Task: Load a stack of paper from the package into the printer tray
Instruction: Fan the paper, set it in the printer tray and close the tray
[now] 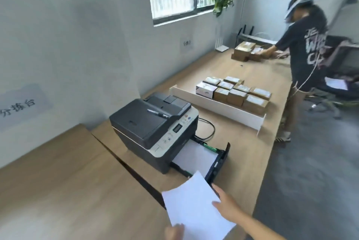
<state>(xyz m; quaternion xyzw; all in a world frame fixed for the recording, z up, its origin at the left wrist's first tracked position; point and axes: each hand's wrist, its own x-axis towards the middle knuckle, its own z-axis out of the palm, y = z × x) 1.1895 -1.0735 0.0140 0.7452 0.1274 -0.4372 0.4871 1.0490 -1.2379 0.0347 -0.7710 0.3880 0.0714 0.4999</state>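
I hold a stack of white paper [192, 206] in front of the printer [153, 129]. My right hand [227, 203] grips its right edge, thumb on top. My left hand [174, 232] pinches the near corner at the bottom of the view. The printer is dark grey with a white panel and stands on the wooden table [242, 162]. Its tray [217, 162] is pulled out toward me, with white sheets lying flat inside. The far tip of my stack overlaps the tray's near front corner in the view. No paper package is visible.
A pen [157, 113] lies on the printer lid. A black cable [208, 131] loops right of the printer. Beyond it a white divider board [219, 108] fronts several small cardboard boxes [235, 92]. Another person [303, 61] handles boxes at the table's far end.
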